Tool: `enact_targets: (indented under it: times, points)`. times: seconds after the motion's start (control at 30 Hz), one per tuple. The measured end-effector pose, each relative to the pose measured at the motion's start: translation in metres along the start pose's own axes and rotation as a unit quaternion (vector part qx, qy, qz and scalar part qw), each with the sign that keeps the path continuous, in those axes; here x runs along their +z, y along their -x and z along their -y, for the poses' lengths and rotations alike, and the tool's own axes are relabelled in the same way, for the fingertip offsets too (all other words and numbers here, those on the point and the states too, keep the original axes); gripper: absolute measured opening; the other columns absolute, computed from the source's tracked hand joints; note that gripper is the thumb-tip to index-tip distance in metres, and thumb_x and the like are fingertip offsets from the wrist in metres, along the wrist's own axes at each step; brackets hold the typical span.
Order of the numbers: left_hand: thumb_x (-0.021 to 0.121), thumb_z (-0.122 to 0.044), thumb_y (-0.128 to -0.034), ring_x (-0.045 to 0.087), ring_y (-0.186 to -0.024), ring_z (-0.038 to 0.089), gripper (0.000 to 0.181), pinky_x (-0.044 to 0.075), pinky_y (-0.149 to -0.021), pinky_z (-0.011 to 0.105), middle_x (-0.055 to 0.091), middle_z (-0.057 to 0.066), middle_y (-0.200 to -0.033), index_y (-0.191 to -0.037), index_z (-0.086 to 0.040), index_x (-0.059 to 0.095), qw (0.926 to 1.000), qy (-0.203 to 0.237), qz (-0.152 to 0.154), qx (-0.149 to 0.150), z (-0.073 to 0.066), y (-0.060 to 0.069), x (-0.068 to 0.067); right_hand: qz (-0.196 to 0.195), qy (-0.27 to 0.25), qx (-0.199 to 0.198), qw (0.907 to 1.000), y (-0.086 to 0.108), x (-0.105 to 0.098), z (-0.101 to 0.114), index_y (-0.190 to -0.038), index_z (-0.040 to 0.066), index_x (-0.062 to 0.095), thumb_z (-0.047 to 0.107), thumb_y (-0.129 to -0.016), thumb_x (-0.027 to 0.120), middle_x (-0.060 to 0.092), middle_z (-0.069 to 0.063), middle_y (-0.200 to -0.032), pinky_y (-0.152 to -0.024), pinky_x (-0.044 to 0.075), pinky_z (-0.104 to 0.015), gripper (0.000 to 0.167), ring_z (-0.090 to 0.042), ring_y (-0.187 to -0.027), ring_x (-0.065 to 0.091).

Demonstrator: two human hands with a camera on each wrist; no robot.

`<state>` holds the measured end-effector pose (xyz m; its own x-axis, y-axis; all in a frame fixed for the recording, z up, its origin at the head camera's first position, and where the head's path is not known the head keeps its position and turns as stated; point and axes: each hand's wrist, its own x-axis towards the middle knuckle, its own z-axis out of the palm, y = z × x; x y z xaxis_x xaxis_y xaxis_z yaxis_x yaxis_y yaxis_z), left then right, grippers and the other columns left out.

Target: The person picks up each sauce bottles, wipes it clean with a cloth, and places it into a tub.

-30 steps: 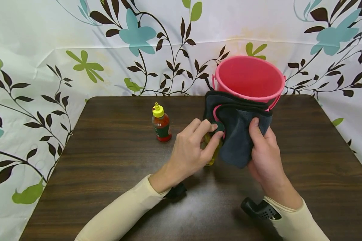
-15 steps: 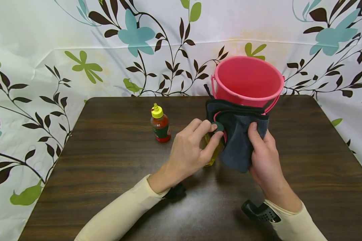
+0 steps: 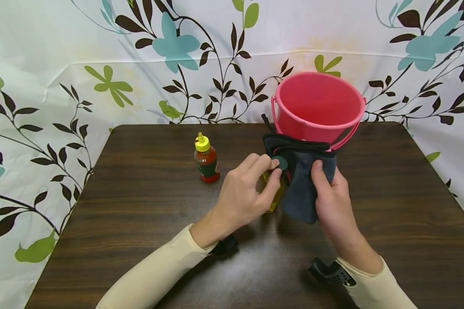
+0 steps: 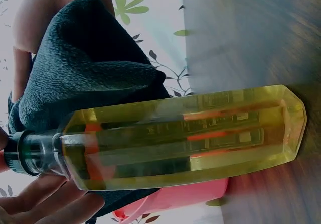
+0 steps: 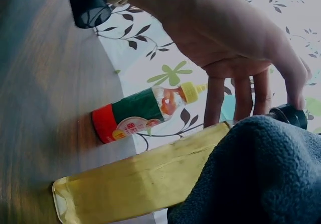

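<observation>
My left hand [image 3: 244,187] pinches the dark cap [image 3: 280,163] of a tall clear bottle [image 4: 200,133] of yellow liquid, which stands upright on the table. In the head view the left hand hides much of the bottle. A folded dark blue-grey cloth [image 3: 302,180] is gripped by my right hand [image 3: 334,201], thumb on the near side. The cloth lies close against the bottle's upper right side; the right wrist view shows it covering part of the neck and shoulder [image 5: 235,158]. Contact between cloth and bottle cannot be made out for certain.
A pink bucket [image 3: 319,101] with its handle down stands behind the cloth, near the table's back edge. Left of the hands is a small red sauce bottle [image 3: 207,161] with a yellow nozzle cap. A patterned sheet [image 3: 232,43] hangs behind the brown table [image 3: 139,206].
My right hand and the cloth have shifted slightly left and toward me, showing more of the bucket's front. The left hand keeps its pinch on the cap in nearly the same place.
</observation>
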<state>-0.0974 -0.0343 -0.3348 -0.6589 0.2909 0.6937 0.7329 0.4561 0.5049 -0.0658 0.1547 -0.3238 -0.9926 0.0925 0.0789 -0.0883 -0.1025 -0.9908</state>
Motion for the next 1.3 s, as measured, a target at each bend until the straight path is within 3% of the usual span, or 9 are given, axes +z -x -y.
enact_targets:
  times: [0.2, 0.47, 0.77, 1.3]
  points:
    - [0.066, -0.018, -0.0988, 0.057, -0.067, 0.011, 0.007, 0.046, -0.057, 0.019, 0.064, 0.004, -0.089, -0.098, -0.011, 0.066, 0.9995, -0.030, -0.005, 0.001, -0.001, -0.002, 0.001, -0.014, 0.086, -0.002, 0.9962, 0.001, 0.004, -0.004, -0.120, 0.017, 0.065, 0.030, -0.112, 0.052, 0.070, 0.003, -0.101, -0.075, 0.059, -0.024, 0.021, -0.012, -0.091, 0.069]
    - [0.069, -0.021, -0.0986, 0.052, -0.064, 0.010, 0.009, 0.040, -0.052, 0.019, 0.062, 0.004, -0.085, -0.096, -0.012, 0.066, 0.9988, -0.049, -0.008, -0.006, -0.002, -0.004, 0.001, 0.022, 0.153, -0.036, 0.9874, 0.004, 0.009, -0.010, -0.131, 0.009, 0.062, 0.023, -0.112, 0.052, 0.072, 0.004, -0.109, -0.079, 0.060, -0.023, 0.026, -0.009, -0.096, 0.071]
    - [0.069, -0.018, -0.0992, 0.050, -0.066, 0.012, 0.008, 0.042, -0.057, 0.020, 0.059, 0.005, -0.086, -0.097, -0.010, 0.066, 0.9997, -0.026, -0.002, -0.001, -0.002, -0.004, 0.002, 0.063, 0.143, -0.062, 0.9858, 0.005, 0.015, -0.018, -0.140, 0.005, 0.055, 0.016, -0.111, 0.052, 0.070, 0.004, -0.116, -0.085, 0.060, -0.021, 0.031, -0.007, -0.103, 0.071]
    - [0.069, -0.015, -0.0989, 0.057, -0.072, 0.013, 0.009, 0.051, -0.061, 0.022, 0.065, 0.010, -0.091, -0.097, -0.007, 0.067, 0.9997, -0.016, -0.008, 0.013, -0.001, -0.005, 0.004, 0.021, 0.099, -0.015, 0.9947, 0.003, 0.021, -0.047, -0.125, -0.001, 0.062, 0.024, -0.115, 0.044, 0.072, 0.012, -0.098, -0.080, 0.058, -0.021, 0.033, -0.006, -0.090, 0.070]
